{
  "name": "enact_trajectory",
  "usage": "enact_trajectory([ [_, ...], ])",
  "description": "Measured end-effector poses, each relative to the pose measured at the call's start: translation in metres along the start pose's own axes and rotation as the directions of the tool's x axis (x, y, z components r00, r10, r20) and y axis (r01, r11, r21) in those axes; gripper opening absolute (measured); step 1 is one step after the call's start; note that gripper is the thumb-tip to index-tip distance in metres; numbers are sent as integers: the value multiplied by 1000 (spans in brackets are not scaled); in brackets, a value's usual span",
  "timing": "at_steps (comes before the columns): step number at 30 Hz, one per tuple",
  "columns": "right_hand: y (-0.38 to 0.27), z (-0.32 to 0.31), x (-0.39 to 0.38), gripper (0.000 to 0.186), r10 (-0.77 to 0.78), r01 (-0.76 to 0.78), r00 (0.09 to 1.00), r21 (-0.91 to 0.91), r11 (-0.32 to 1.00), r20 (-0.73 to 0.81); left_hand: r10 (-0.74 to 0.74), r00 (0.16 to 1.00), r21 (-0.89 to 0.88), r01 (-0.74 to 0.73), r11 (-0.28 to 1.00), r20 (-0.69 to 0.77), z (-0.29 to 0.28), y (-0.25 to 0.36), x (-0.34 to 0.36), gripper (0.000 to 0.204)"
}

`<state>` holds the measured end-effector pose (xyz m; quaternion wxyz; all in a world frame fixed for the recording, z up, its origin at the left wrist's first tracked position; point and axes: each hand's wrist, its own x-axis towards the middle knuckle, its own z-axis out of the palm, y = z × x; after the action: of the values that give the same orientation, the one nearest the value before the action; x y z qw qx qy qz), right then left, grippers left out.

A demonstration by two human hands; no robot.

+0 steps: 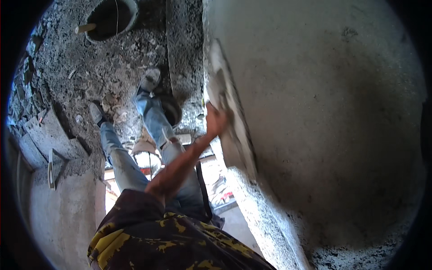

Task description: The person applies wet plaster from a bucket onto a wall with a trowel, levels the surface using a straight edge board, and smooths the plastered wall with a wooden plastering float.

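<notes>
My left hand (217, 120) is wrapped around the back of a long, narrow plastering float (238, 130), which is grey and smeared with mortar. The float stands on edge along the left side of a broad plastered wall surface (315, 112) and appears pressed to it. Its far end tapers toward the top of the view. Motion slightly blurs my fingers, and the float's grip is partly hidden behind them. My left forearm reaches across in front of my right leg. My right hand is out of view.
A round mortar pan (134, 18) with a wooden handle (85, 28) stands on rubble-strewn ground at the far left. A dark round container (172, 110) sits beside my right foot. Grey boards (49, 132) and a handled tool (51, 173) lie at left. A white rounded object (147, 161) shows between my legs.
</notes>
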<state>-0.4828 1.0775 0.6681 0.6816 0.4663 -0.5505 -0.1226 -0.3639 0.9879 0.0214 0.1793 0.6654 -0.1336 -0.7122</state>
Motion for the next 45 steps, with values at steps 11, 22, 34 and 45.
enact_trajectory([
  [11,-13,12,9,31,-98,97,995,57,994,17,-208,966,-250,241,938,151,-37,-79,107,11],
  [22,-24,10,19,22,-183,209,934,53,976,-307,674,727,-377,-591,713,132,15,146,-257,69],
  [34,-47,-56,60,53,345,-325,936,215,921,-63,732,-101,-198,-979,47,674,-131,317,-455,63],
  [45,-314,-338,-262,28,-186,-953,98,146,265,978,343,707,779,-496,-383,619,-545,266,-140,50],
])
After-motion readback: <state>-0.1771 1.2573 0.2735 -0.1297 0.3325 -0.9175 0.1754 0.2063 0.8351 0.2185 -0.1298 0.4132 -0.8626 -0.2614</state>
